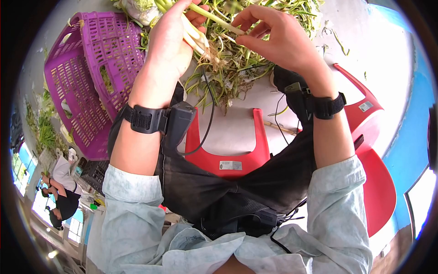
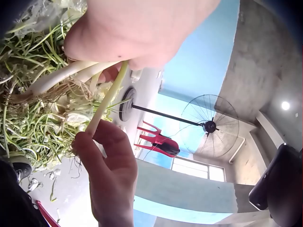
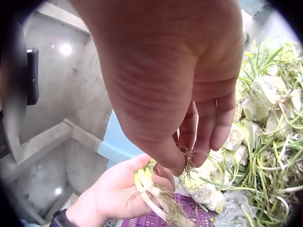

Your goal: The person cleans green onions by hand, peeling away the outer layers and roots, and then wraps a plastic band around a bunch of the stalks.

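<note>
My left hand grips a small bunch of green onions, white ends and stringy roots hanging toward me. One green onion slants out from the bunch. At its white root end, my right hand pinches it between thumb and fingertips. Fine roots poke out from that pinch in the right wrist view. The left hand shows there below the right one, fingers curled round the stalks. Beneath both hands spreads a heap of onion leaves and trimmings.
Purple plastic crates stand at the left, beside a leafy cabbage. A red stool is between the knees, and a red chair is at the right. Another person is at far left. A standing fan appears in the left wrist view.
</note>
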